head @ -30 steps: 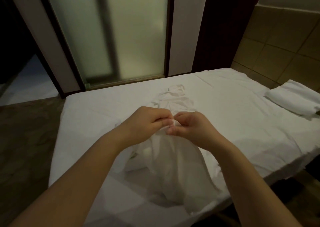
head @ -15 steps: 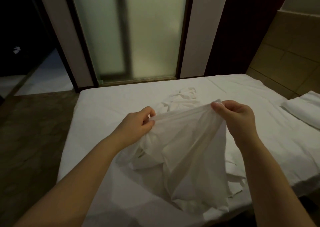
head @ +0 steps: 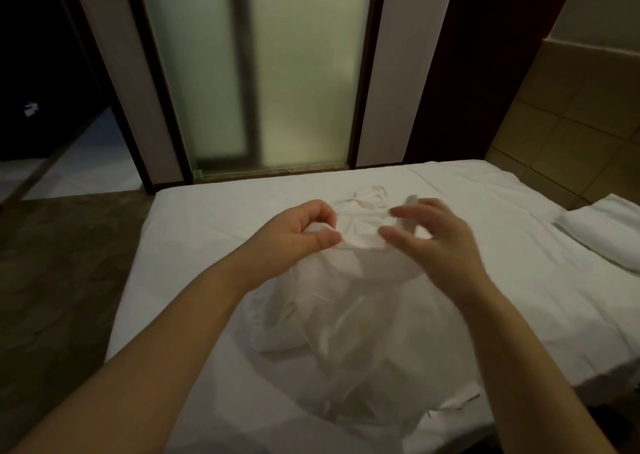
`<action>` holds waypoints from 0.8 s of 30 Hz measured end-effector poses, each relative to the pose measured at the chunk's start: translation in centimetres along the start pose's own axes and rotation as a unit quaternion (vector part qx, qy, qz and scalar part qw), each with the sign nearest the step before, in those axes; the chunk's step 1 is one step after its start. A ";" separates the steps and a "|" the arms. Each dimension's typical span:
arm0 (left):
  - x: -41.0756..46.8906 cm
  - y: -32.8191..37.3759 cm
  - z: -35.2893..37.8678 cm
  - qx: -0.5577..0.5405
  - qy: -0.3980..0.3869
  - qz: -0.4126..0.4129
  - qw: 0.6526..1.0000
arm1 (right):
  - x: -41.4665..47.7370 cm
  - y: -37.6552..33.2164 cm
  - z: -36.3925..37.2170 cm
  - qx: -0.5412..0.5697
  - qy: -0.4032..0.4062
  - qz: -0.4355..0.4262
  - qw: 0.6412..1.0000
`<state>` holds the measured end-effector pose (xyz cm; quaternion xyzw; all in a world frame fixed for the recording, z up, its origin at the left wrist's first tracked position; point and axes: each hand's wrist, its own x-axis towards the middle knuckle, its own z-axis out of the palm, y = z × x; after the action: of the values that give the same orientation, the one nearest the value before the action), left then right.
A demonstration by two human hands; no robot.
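A white cloth [head: 349, 318] hangs in a loose bunch above the white-sheeted bed [head: 214, 232]. My left hand [head: 298, 235] pinches the cloth's upper edge between thumb and curled fingers. My right hand [head: 436, 242] hovers just right of that edge with its fingers spread and blurred, and holds nothing. The cloth's lower folds lie on the sheet near the bed's front edge. A second crumpled white cloth [head: 370, 199] lies on the bed behind my hands.
A folded white towel [head: 602, 235] lies at the bed's right side by a tiled wall [head: 581, 124]. Frosted glass panels [head: 263, 72] stand behind the bed. Brown floor [head: 62, 263] lies to the left.
My right hand has let go of the cloth edge that it held stretched out, and has moved back towards the left hand. The cloth has sagged.
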<state>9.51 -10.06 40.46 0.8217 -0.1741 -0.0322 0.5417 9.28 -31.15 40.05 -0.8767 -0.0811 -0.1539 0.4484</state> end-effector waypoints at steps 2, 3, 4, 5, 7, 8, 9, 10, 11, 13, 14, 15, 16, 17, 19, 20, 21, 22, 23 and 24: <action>0.1 0.8 0.3 0.006 -0.015 0.035 0.999 | -0.4 -1.5 1.6 0.024 -0.080 -0.030 0.996; 0.1 1.2 0.4 0.010 -0.022 0.049 0.998 | -0.4 -2.0 2.1 0.027 -0.122 -0.041 0.991; 0.2 1.4 0.5 0.014 -0.027 0.061 0.998 | -0.3 -2.2 2.4 0.039 -0.154 -0.043 0.986; 0.3 1.5 0.4 0.016 -0.031 0.068 0.997 | -0.1 -2.3 2.4 0.064 -0.176 -0.033 0.982; 0.2 1.5 0.3 0.020 -0.036 0.070 0.997 | 0.3 -2.2 2.0 0.126 -0.204 0.010 0.971; 0.1 1.3 0.2 0.024 -0.036 0.067 0.997 | 0.3 -2.2 1.9 0.145 -0.220 0.028 0.964; 0.0 1.0 0.2 0.031 -0.034 0.062 0.997 | 0.3 -2.2 1.8 0.155 -0.233 0.042 0.959; -0.1 0.7 0.2 0.044 -0.029 0.055 0.997 | 0.2 -2.2 1.9 0.159 -0.234 0.048 0.958; -0.1 0.3 0.3 0.060 -0.018 0.048 0.997 | 0.1 -2.2 2.0 0.165 -0.224 0.053 0.959; -0.2 -0.5 0.5 0.079 0.021 0.033 0.996 | 0.1 -2.2 2.1 0.187 -0.181 0.060 0.964; -0.2 -0.8 0.7 0.075 0.045 0.024 0.996 | 0.2 -2.2 2.2 0.205 -0.159 0.061 0.964; -0.3 -1.2 0.8 0.068 0.070 0.018 0.995 | 0.2 -2.3 2.3 0.225 -0.142 0.063 0.962; -0.3 -1.6 1.0 0.063 0.094 0.018 0.993 | 0.3 -2.3 2.4 0.238 -0.132 0.063 0.960; -0.3 -1.9 1.0 0.062 0.118 0.025 0.991 | 0.3 -2.3 2.4 0.242 -0.123 0.065 0.960; -0.3 -2.1 1.1 0.069 0.158 0.050 0.984 | 0.3 -2.2 2.5 0.239 -0.112 0.062 0.962; -0.2 -2.1 1.1 0.073 0.171 0.064 0.980 | 0.3 -2.1 2.4 0.238 -0.109 0.060 0.963; -0.1 -2.0 1.2 0.071 0.179 0.073 0.979 | 0.3 -2.1 2.4 0.237 -0.102 0.060 0.964; 0.1 -1.8 1.2 0.062 0.178 0.074 0.979 | 0.3 -2.1 2.4 0.231 -0.090 0.059 0.967; 0.1 -1.5 1.2 0.044 0.166 0.065 0.983 | 0.4 -2.1 2.3 0.218 -0.073 0.058 0.971; 0.1 -1.3 1.2 0.022 0.142 0.048 0.989 | 0.5 -2.1 2.3 0.203 -0.054 0.055 0.976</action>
<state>9.67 -10.70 38.77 0.8207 -0.1353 0.1143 0.5433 9.57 -28.06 40.53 -0.7777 -0.0863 -0.0621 0.6196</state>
